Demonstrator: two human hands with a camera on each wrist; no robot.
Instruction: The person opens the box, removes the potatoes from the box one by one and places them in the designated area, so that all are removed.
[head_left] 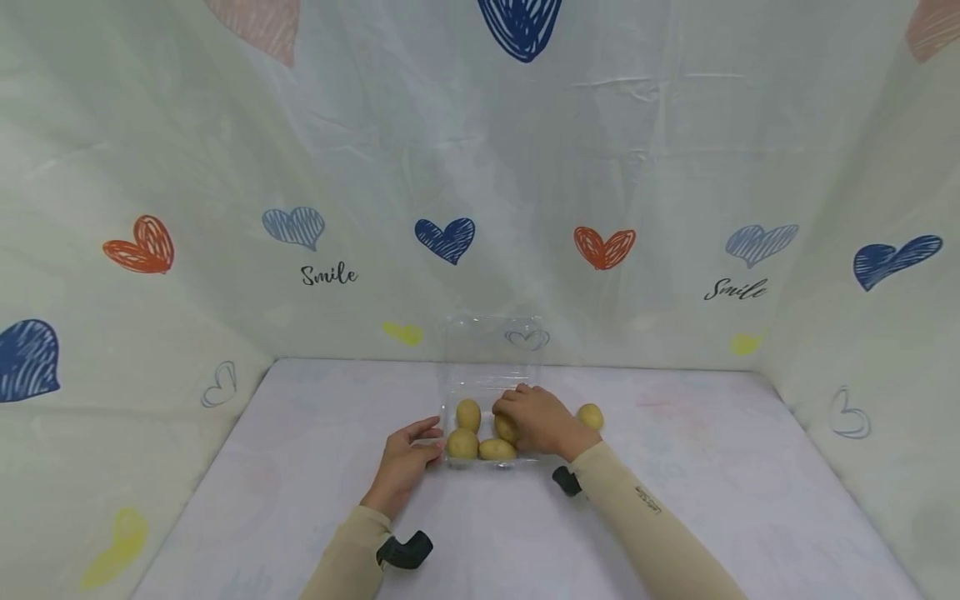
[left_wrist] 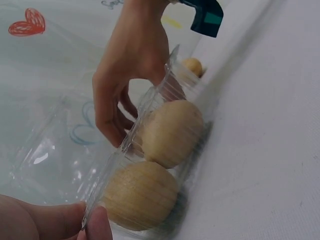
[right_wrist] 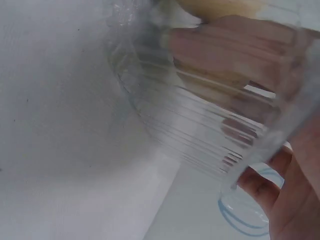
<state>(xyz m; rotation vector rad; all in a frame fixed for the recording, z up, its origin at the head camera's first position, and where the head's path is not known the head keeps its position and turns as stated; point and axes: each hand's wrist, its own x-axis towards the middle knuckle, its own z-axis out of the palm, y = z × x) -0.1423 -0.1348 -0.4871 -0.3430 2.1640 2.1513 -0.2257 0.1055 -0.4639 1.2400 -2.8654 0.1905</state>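
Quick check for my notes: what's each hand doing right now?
Left hand: closed, pinching the rim of the clear box.
Right hand: closed, holding a potato inside the box.

Soft light — glints on plastic lid [left_wrist: 50, 156] — right wrist view seems blurred

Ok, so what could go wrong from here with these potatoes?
The loose potato beside the right hand might roll if the right sleeve brushes it. The clear plastic clamshell looks thin and the left hand pinches its rim on one side only, so a knock could flex or shift it.
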